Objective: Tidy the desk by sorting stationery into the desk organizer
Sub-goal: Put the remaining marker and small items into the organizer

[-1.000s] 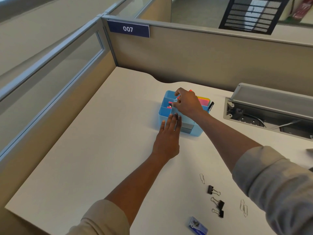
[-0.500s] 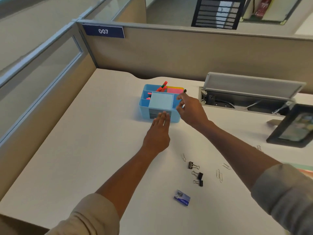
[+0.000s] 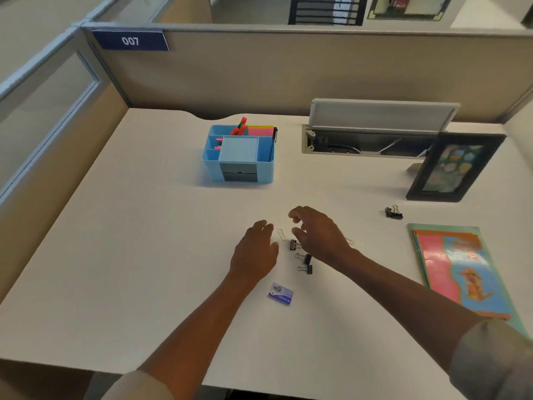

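Looking down through the head camera, the only view I have, I see both hands hovering over the desk (image 3: 144,226) a little below the middle of the frame, with a scatter of small clips between and just under them. My right hand (image 3: 320,236) is curled with fingers and thumb spread wide apart and nothing between them. My left hand (image 3: 255,252) is flat and relaxed, fingers loosely together, also empty.

The nearest binder clip (image 3: 293,244) lies just below the right thumb, close to touching it, with its wire handles running off to the right under the palm, so its long axis lies roughly left to right in the frame. The right hand is clearly the nearer one; I judge a short drop and a pinch across the black body would take it. A paper clip (image 3: 281,234) lies in the gap between the two hands, its long axis slanting from upper left to lower right, about as near to either hand.

Two more binder clips (image 3: 308,262) sit lower, under the right wrist, and a small blue box (image 3: 280,293) lies below the left hand. Another clip cluster (image 3: 391,212) sits well off to the right. The blue organizer (image 3: 239,174) stands well apart, above centre, with its small compartments on its left side.
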Motion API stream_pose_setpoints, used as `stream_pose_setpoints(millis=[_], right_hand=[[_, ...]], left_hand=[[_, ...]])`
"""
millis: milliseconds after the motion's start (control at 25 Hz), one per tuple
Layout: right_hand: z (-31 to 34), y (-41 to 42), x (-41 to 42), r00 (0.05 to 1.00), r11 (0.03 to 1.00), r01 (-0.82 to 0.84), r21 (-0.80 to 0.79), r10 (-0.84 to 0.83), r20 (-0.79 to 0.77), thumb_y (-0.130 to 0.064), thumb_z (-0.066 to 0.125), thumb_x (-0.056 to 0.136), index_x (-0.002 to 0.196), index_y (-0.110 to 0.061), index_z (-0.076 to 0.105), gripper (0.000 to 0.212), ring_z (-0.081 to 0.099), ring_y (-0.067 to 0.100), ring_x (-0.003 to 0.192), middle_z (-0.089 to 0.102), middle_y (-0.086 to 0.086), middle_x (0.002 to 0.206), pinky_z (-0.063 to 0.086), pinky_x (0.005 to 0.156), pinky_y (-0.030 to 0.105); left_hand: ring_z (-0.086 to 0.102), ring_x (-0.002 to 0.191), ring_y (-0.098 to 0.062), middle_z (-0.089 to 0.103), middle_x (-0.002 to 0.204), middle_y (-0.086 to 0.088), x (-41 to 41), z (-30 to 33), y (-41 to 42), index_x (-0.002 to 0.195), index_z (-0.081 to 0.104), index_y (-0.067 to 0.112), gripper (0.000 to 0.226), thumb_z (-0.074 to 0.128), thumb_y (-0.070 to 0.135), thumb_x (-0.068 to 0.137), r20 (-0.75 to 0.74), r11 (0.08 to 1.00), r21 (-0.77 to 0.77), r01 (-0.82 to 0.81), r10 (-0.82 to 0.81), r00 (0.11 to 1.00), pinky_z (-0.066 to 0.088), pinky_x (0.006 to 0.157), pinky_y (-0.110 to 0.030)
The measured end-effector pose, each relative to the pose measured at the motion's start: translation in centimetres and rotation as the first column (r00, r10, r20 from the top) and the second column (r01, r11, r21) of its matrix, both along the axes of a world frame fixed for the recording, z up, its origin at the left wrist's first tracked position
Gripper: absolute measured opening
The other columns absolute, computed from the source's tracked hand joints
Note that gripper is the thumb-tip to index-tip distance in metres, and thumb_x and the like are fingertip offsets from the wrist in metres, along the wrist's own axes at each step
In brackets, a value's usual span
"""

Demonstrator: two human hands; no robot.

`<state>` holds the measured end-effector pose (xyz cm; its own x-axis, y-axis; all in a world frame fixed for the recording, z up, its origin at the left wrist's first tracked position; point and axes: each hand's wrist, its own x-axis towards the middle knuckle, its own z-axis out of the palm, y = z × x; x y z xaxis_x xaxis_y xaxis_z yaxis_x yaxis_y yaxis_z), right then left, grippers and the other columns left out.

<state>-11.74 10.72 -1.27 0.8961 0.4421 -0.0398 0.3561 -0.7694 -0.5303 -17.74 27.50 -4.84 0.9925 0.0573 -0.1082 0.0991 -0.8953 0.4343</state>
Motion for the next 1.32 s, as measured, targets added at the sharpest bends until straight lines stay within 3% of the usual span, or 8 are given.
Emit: stream_pose_setpoints(millis=[200,400,560,680,840,1000,1320], right_hand=[[-1.6,-2.2,-4.0,0.999,0.999,-0.039,-0.017,0.039,-0.005,-0.021,0.059,0.091,0.115,-0.025,0.055,0.024,0.058,0.015,0.098,0.06,-0.008,0.111,0.037,0.072,0.024],[-3.0,-3.3,-6.9,0.998,0.998,-0.059,0.025,0.059,-0.021,-0.017,0.057,0.091,0.118,-0.019,0.055,0.028,0.057,0.015,0.101,0.06,-0.004,0.112,0.039,0.072,0.024],[-4.0,-3.6,-9.1,0.995,0.996,-0.075,0.05,0.077,-0.056,-0.016,0.058,0.089,0.115,-0.021,0.055,0.027,0.06,0.014,0.094,0.059,-0.006,0.111,0.048,0.072,0.029],[-4.3,-3.5,-10.2,0.993,0.995,-0.087,0.048,0.091,-0.072,-0.018,0.058,0.09,0.116,-0.022,0.055,0.026,0.059,0.014,0.089,0.059,-0.006,0.111,0.045,0.071,0.026],[-4.4,-3.2,-10.9,0.991,0.994,-0.104,0.023,0.106,-0.088,-0.023,0.058,0.091,0.122,-0.022,0.053,0.031,0.059,0.017,0.098,0.06,-0.004,0.116,0.043,0.075,0.026],[-4.2,-2.7,-10.7,0.994,0.995,-0.087,0.044,0.09,-0.058,-0.027,0.059,0.091,0.123,-0.023,0.053,0.033,0.061,0.018,0.099,0.063,-0.003,0.115,0.048,0.078,0.028],[-2.6,0.2,-7.6,0.995,0.935,0.089,0.344,-0.067,-0.075,-0.023,0.072,0.083,0.099,-0.028,0.059,0.021,0.062,0.006,0.077,0.064,-0.018,0.093,0.054,0.069,0.023]], left_hand=[[0.052,0.121,-0.017,0.055,0.133,0.001,-3.1,-1.2,-0.1,0.13,0.054,0.018,0.036,0.055,0.03,0.095,0.05,0.992,-0.122,0.018,-0.012,0.999,0.042,0.102,-0.031],[0.052,0.114,-0.011,0.056,0.126,0.008,-6.3,-1.9,0.3,0.126,0.058,0.021,0.033,0.057,0.03,0.095,-0.049,0.956,-0.27,0.114,-0.132,0.99,0.042,0.097,-0.027],[0.048,0.108,-0.005,0.052,0.122,0.013,-8.1,-2.9,0.8,0.127,0.056,0.028,0.056,0.071,0.051,0.078,-0.055,0.954,-0.181,0.24,-0.254,0.966,0.042,0.091,-0.021],[0.048,0.102,-0.007,0.053,0.118,0.01,-8.3,-3.2,0.4,0.122,0.059,0.026,0.051,0.075,0.044,0.076,-0.013,0.957,-0.07,0.282,-0.284,0.959,0.046,0.085,-0.022],[0.049,0.094,-0.01,0.054,0.108,0.006,-8.0,-3.4,-0.2,0.111,0.061,0.022,0.032,0.073,0.03,0.082,0.012,0.972,-0.087,0.22,-0.22,0.975,0.05,0.08,-0.031],[0.049,0.098,-0.011,0.054,0.11,0.005,-7.6,-3.2,-0.4,0.116,0.058,0.022,0.028,0.065,0.024,0.089,0.015,0.967,-0.191,0.168,-0.168,0.986,0.046,0.082,-0.027],[0.059,0.093,-0.005,0.064,0.105,0.012,-4.4,-1.8,1.0,0.112,0.062,0.022,0.019,0.061,0.021,0.093,0.037,0.892,-0.451,-0.005,0.024,0.999,0.046,0.083,-0.018]])
